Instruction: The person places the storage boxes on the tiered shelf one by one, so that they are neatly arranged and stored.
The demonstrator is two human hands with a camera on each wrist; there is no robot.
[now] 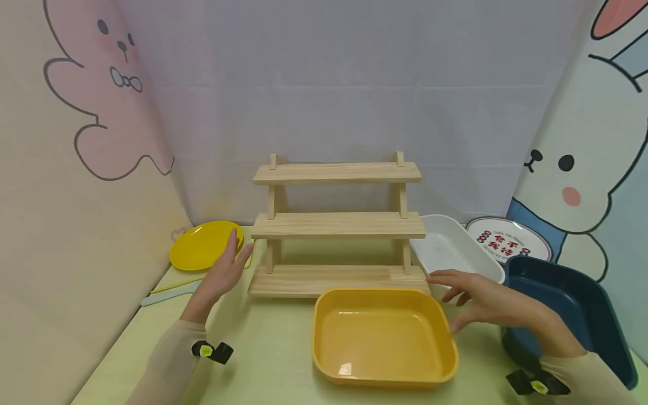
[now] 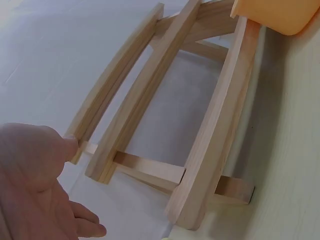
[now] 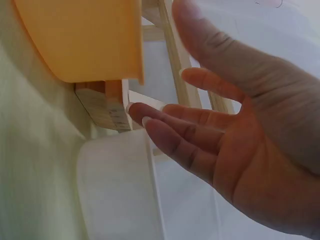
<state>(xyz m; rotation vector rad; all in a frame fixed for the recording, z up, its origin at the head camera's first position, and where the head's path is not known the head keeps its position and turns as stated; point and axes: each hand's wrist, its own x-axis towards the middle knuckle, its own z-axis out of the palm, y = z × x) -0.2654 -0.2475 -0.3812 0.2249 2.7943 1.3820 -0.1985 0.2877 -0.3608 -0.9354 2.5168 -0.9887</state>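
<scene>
A three-tier wooden display rack [image 1: 338,226] stands in the middle of the table. In front of its lowest tier is a rectangular yellow-orange basin [image 1: 385,337] with nothing in it. My left hand [image 1: 223,273] is held left of the rack, fingers extended, holding nothing; the left wrist view has the hand [image 2: 37,185] beside the rack's end. To the right of the basin hovers my right hand [image 1: 486,301], its fingers loosely bent and holding nothing. The right wrist view puts its fingertips near the rack's lower end and the white tray [image 3: 117,185]; contact is unclear.
At the left lie a yellow plate [image 1: 199,247], partly over a pale yellow board [image 1: 172,279], and a light blue utensil [image 1: 169,295]. On the right are a white plate with red characters [image 1: 508,239] and a dark blue bin [image 1: 549,281]. Printed cloth walls surround the table.
</scene>
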